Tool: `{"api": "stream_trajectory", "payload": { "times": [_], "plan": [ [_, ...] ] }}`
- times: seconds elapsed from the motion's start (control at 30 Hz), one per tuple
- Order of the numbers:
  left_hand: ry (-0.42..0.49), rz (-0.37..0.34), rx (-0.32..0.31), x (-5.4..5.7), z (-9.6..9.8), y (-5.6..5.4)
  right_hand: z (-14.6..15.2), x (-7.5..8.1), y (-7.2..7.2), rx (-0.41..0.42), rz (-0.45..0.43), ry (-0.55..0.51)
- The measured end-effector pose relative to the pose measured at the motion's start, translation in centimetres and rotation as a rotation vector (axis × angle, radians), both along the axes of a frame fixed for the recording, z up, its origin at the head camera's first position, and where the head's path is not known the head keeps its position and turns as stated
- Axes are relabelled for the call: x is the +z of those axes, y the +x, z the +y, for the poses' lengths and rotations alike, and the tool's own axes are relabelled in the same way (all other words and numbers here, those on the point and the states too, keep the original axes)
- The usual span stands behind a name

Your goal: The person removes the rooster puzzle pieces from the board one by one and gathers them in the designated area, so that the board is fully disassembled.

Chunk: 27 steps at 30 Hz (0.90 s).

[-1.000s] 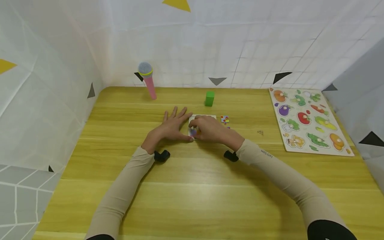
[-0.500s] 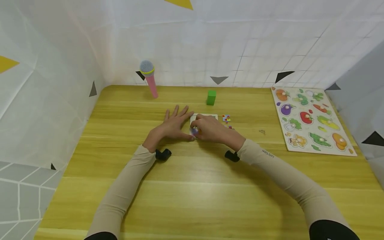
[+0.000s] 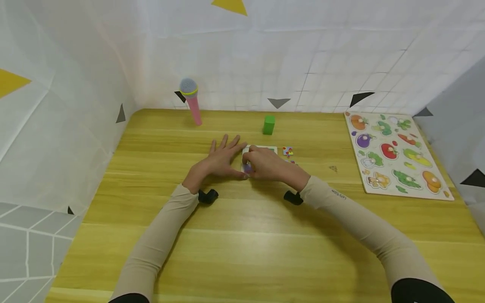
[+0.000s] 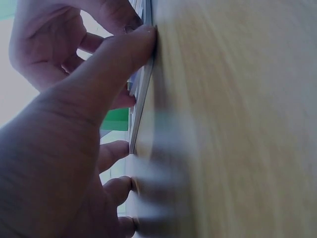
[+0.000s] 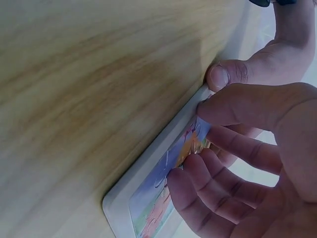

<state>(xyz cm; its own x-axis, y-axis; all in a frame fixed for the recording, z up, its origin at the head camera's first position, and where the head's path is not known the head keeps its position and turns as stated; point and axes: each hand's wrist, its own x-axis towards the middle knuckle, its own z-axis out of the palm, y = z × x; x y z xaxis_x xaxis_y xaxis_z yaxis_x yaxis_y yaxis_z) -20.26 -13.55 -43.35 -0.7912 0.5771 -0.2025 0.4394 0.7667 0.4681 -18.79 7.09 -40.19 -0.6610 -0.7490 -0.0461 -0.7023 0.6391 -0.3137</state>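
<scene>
A small jigsaw puzzle board [image 3: 268,147] with a pale rim lies flat on the table, mostly covered by the hands. My left hand [image 3: 219,163] rests beside it with fingers spread, its thumb and index fingertip touching the board's left edge. Over the board, my right hand [image 3: 267,163] has curled fingers and pinches a purplish puzzle piece [image 3: 247,168] at the near left corner. In the right wrist view, the right thumb is at the rim and the other fingertips touch the printed picture [image 5: 158,183]. The piece's exact fit is hidden by the fingers.
Loose puzzle pieces [image 3: 288,151] lie right of the board, one partly behind the right wrist. Behind stands a green block [image 3: 269,125]. A pink toy microphone [image 3: 193,103] stands at the back left. A vegetable peg puzzle [image 3: 399,155] lies at the right.
Both hands stay at the board, the right fingers shifting only slightly at its near left corner. The whole head view has drifted a little.
</scene>
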Motion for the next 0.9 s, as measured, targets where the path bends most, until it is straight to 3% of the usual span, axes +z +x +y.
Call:
{"api": "stream_trajectory", "payload": {
  "times": [0.9],
  "plan": [
    [-0.003, -0.002, -0.003, -0.22, -0.05, -0.09, 0.35, 0.12, 0.58, -0.028, 0.018, -0.069]
  ]
}}
